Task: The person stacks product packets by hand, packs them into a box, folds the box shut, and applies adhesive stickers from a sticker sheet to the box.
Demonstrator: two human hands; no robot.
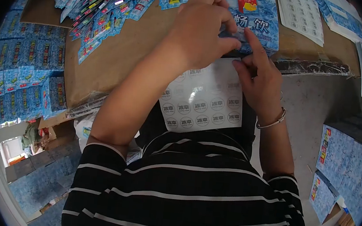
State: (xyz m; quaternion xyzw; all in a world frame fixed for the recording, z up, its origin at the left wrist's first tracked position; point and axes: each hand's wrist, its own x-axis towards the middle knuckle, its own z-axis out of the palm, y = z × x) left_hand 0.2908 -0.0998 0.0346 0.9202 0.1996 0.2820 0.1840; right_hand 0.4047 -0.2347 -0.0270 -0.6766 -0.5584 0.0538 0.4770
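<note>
A light-blue printed box [269, 27] with large characters and a red-and-yellow patch lies at the table's near edge. My left hand [203, 29] is over its left part, fingers bent and thumb apart from the index finger; nothing shows between them. A white sheet of round printed stickers [204, 104] rests across my lap, its top left under my left wrist. At its top right corner, my right hand [260, 75] pinches the sheet by the thumb, the other fingers curled. My right index finger stretches up to the box's near side.
Many blue sachets [107, 12] are heaped at the table's left. More sticker sheets [300, 15] and a stack of blue-and-white flat packaging [341, 17] lie at the right. Blue boxes [26, 70] are stacked at far left; large blue cartons [345, 165] stand at right. The cardboard tabletop [92, 70] has a taped edge.
</note>
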